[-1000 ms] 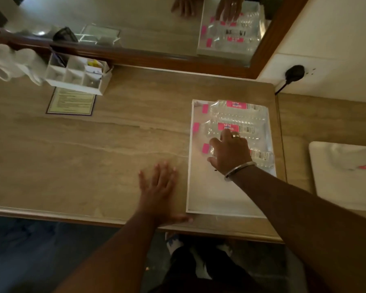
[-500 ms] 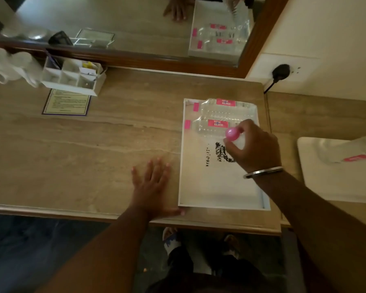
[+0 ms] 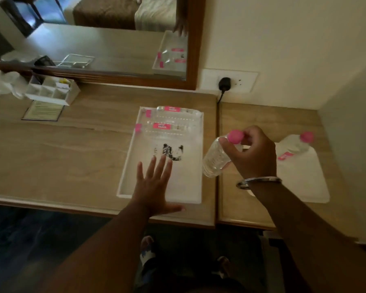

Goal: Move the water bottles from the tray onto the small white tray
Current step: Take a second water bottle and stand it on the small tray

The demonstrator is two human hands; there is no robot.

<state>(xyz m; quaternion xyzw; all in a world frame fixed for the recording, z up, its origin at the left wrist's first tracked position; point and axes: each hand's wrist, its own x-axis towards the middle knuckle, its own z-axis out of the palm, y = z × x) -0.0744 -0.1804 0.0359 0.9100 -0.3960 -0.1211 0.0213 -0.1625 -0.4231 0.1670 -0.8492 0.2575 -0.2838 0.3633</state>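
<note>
1. I see my left hand (image 3: 154, 185) spread flat over the rectangular white tray (image 3: 129, 166).
2. My right hand (image 3: 248, 152) grips one clear pink-capped bottle (image 3: 215, 160), now lifted off, between the trays.
3. Two bottles (image 3: 169, 120) remain; one (image 3: 295, 145) lies on the small white tray (image 3: 302, 182).

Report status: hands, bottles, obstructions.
Right hand grips a bottle near its cap, midair between trays. Left hand flat, open on big tray. Two bottles left there; one on small white tray. Path clear.
</note>
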